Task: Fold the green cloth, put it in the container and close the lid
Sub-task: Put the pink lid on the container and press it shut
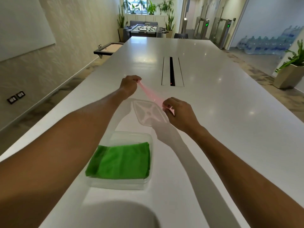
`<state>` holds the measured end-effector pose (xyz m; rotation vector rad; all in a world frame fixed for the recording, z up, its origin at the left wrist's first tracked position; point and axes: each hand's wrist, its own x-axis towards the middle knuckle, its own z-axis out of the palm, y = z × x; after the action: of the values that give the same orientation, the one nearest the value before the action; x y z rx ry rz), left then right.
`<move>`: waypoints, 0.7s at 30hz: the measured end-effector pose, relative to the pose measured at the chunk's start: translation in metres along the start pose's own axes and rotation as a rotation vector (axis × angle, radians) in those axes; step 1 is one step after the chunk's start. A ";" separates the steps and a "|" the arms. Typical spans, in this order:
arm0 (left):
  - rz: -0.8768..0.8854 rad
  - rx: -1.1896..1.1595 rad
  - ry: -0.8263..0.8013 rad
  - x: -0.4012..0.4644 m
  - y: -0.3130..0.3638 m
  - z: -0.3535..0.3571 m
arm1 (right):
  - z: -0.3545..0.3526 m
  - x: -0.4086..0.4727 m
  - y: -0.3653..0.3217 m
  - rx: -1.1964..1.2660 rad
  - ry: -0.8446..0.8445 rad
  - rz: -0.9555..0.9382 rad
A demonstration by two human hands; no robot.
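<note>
Lid [150, 94] motion-blurred, seen edge-on; both forearms cut off by frame edges; shadow hides table's near edge.

Bright, glossy table [213, 112] glare; wide-angle edge distortion.

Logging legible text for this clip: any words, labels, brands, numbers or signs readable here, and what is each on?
No readable words or numbers anywhere.
Turnstile gates: lit green symbols, not text.
Small green sign by the planter: too small and blurred to read.
Stacked water bottles: labels too blurred to read.
Container, green cloth and lid: no print visible.
</note>
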<state>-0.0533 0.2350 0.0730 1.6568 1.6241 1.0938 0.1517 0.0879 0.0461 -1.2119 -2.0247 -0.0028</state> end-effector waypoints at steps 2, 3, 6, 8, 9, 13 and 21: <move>0.007 -0.045 0.019 -0.006 0.004 -0.023 | -0.007 0.005 -0.014 0.038 0.099 0.022; 0.018 -0.062 0.028 -0.010 0.006 -0.036 | -0.010 0.007 -0.023 0.057 0.141 0.042; 0.046 -0.151 0.053 -0.025 0.017 -0.069 | -0.018 0.014 -0.049 0.159 0.254 0.113; 0.054 -0.248 0.063 -0.039 0.026 -0.088 | -0.023 0.017 -0.069 0.249 0.329 0.164; 0.056 -0.307 0.070 -0.046 0.029 -0.096 | -0.025 0.019 -0.079 0.311 0.367 0.195; 0.115 -0.433 0.121 -0.075 0.034 -0.130 | -0.032 0.024 -0.112 0.583 0.493 0.326; 0.035 -0.337 0.052 -0.131 0.006 -0.153 | -0.006 -0.001 -0.127 0.773 0.392 0.803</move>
<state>-0.1705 0.0831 0.1342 1.4488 1.3555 1.3541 0.0596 0.0155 0.0952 -1.2694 -0.9338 0.7871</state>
